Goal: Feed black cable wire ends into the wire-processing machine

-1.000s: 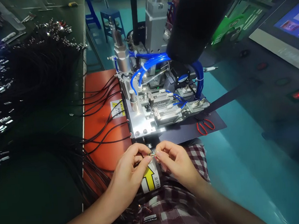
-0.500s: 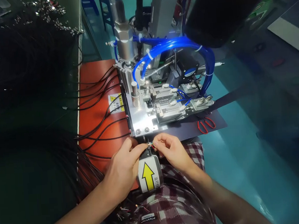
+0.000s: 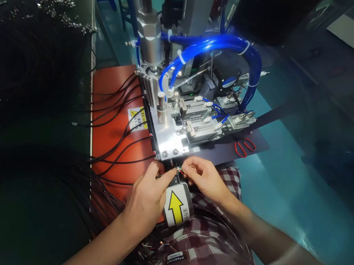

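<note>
Just below the front corner of a metal machine [image 3: 168,137], my two hands meet at a small metallic connector [image 3: 178,169]. My left hand [image 3: 147,191] is closed, its thumb tip pressed at the connector's left side. Thin coloured wires [image 3: 183,171] come out on the other side, pinched between the thumb and fingers of my right hand [image 3: 203,180]. Both hands are over a black track, next to a white label with a yellow arrow [image 3: 176,207]. How far the connector sits in the track cannot be made out, as fingertips cover part of it.
Black cables [image 3: 126,142] cross an orange-red board [image 3: 107,89] to the machine's left edge. Blue air hoses [image 3: 213,43] arch over the cylinders. Scissors with red handles [image 3: 244,147] lie on the dark plate at right. Piled cables [image 3: 30,78] cover the left table.
My hands stay at almost the same spot, with the coloured wires now showing a little more between them. The view has shifted slightly; the machine looks a bit larger.
</note>
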`<state>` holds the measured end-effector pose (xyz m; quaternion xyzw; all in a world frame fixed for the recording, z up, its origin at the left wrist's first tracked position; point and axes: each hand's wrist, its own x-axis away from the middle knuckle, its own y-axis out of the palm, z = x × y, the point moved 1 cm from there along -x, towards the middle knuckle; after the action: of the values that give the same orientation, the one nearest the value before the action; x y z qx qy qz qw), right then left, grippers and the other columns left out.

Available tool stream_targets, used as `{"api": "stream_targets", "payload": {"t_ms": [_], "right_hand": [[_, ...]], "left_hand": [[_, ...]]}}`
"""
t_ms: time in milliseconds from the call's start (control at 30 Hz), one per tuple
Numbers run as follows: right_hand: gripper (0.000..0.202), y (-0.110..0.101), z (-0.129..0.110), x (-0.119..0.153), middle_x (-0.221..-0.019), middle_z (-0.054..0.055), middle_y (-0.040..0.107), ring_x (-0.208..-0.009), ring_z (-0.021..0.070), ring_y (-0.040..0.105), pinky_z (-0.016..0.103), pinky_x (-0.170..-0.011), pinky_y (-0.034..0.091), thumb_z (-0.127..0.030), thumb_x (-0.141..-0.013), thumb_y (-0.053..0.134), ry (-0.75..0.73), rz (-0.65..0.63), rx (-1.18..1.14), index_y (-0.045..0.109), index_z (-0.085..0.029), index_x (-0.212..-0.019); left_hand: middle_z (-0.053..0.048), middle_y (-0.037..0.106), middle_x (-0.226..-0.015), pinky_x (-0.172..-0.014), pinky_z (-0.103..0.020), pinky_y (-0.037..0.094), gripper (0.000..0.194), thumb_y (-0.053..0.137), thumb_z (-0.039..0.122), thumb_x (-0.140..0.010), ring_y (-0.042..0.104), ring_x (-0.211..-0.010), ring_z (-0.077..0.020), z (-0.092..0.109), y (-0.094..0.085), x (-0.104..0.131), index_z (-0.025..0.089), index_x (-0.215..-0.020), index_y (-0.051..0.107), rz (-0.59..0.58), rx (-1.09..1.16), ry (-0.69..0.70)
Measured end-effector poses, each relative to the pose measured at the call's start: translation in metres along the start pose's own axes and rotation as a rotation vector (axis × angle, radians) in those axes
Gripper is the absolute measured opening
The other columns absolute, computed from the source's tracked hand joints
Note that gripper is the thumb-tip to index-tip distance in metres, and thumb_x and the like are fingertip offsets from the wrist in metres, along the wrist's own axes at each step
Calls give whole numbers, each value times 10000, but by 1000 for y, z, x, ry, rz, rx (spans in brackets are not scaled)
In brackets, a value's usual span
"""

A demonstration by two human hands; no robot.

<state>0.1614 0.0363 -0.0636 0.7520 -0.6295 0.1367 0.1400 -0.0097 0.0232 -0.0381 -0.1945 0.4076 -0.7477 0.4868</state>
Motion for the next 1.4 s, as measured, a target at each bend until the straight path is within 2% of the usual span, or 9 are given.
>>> {"api": "stream_targets", "payload": {"t_ms": [233, 433, 500, 633, 767, 867, 1033, 1200, 1400], "right_hand": [[180, 4, -2, 2, -612, -35, 460, -504, 97, 424, 222, -471, 353, -307, -817, 540, -13, 23, 25, 490, -175, -705], [143, 5, -1, 6, -645, -26, 479, -555, 110, 441, 237, -540, 381, -239, -855, 472, -159, 120, 327, 490, -186, -723], [146, 6, -1, 6, -648, -25, 484, -563, 111, 448, 239, -556, 388, -228, -853, 466, -169, 144, 362, 487, -187, -715], [160, 7, -2, 4, -616, -29, 480, -523, 105, 445, 232, -515, 379, -249, -843, 473, -83, 124, 274, 484, -183, -697], [177, 5, -1, 2, -551, -48, 460, -462, 97, 448, 222, -458, 351, -286, -830, 498, 32, 40, 116, 476, -180, -691], [186, 0, 4, 0, -552, -44, 478, -461, 103, 477, 226, -460, 363, -315, -828, 518, 60, 21, 75, 495, -172, -710], [170, -4, 6, 3, -656, -14, 527, -532, 115, 502, 234, -490, 390, -329, -837, 533, -61, 164, 159, 552, -168, -785], [144, 4, -2, 4, -634, -19, 520, -547, 107, 459, 225, -506, 371, -277, -833, 540, -168, 163, 238, 557, -169, -739], [216, 0, 12, -4, -571, -36, 490, -468, 101, 440, 222, -443, 351, -361, -812, 544, 31, 126, 104, 529, -163, -727]], "left_hand": [[-97, 504, -874, -593, -312, 514, 342, 443, 60, -831, 554, -720, -195, 2, 0, -3, 118, -1120, 618, 23, -88, 71], [-113, 531, -851, -583, -343, 521, 312, 436, 63, -840, 555, -714, -218, 7, -1, -4, 92, -1090, 621, 40, -251, 154], [-106, 535, -817, -570, -348, 515, 293, 435, 70, -846, 546, -686, -217, 9, -1, -5, 85, -1065, 629, 48, -315, 179], [-102, 546, -811, -560, -350, 505, 287, 437, 76, -849, 532, -662, -213, 10, -1, -5, 92, -1067, 624, 43, -368, 191], [-110, 549, -860, -583, -349, 508, 305, 466, 76, -834, 537, -702, -221, 6, 1, -3, 102, -1107, 601, 26, -331, 185], [-114, 547, -872, -599, -349, 512, 307, 467, 69, -831, 542, -729, -227, 4, 1, -3, 104, -1106, 598, 27, -302, 176], [-123, 546, -899, -630, -351, 519, 301, 463, 63, -829, 551, -773, -233, 4, 0, -4, 109, -1093, 599, 32, -260, 177], [-114, 550, -874, -604, -347, 515, 322, 460, 52, -823, 548, -736, -228, 3, 1, -2, 112, -1107, 597, 45, -260, 171], [-119, 576, -892, -631, -368, 528, 311, 435, 46, -829, 562, -766, -240, 3, 0, -4, 107, -1088, 596, 50, -236, 183]]}}
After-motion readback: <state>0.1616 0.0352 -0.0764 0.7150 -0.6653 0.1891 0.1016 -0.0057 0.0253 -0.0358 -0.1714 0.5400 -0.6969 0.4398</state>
